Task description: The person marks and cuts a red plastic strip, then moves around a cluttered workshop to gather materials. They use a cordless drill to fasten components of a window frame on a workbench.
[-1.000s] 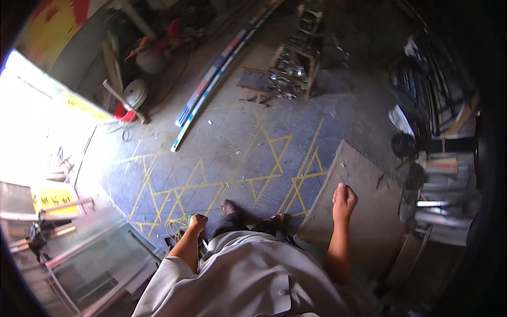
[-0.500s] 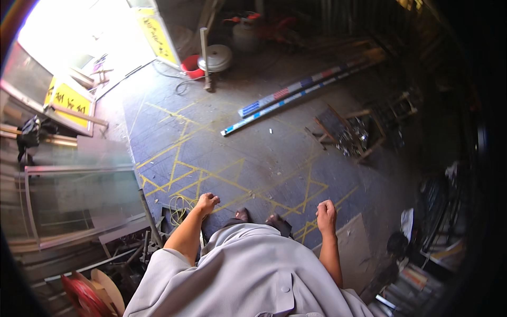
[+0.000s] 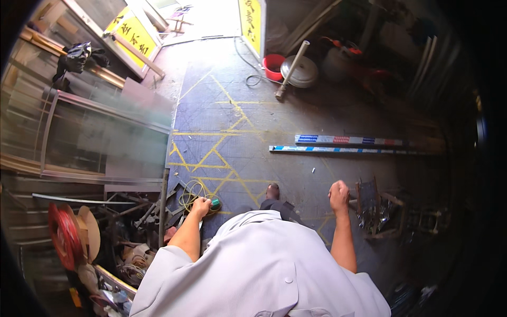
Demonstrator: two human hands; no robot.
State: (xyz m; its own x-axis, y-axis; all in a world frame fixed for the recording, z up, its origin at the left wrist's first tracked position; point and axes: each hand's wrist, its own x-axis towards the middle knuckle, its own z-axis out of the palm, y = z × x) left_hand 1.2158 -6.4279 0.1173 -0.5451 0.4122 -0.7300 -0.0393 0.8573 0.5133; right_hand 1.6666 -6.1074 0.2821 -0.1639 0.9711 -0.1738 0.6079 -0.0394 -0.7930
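Observation:
My left hand point(image 3: 200, 206) hangs low with its fingers loosely curled, and no held thing shows in it. Right by its fingertips appears a small green object point(image 3: 215, 203), seemingly on the floor beyond. Loops of thin yellow cord point(image 3: 191, 191) lie just past the same hand. My right hand point(image 3: 339, 195) is a loose fist held out over the floor, with nothing visible inside. Between the two arms one dark shoe point(image 3: 272, 191) is stepping forward.
Two long wrapped bars point(image 3: 338, 149) lie on the floor ahead right. Beyond are a red bucket point(image 3: 273, 67) and an upright-leaning pole point(image 3: 293, 68). Glass frames point(image 3: 105, 140) stand left, a red reel point(image 3: 64, 236) nearer. A wooden stool-like frame point(image 3: 372, 208) stands right, and a bright doorway opens ahead.
My view has turned left, so the doorway, bucket and bars have shifted right in the picture. A foot has stepped forward, and the green object has come into sight. Both hands stay closed.

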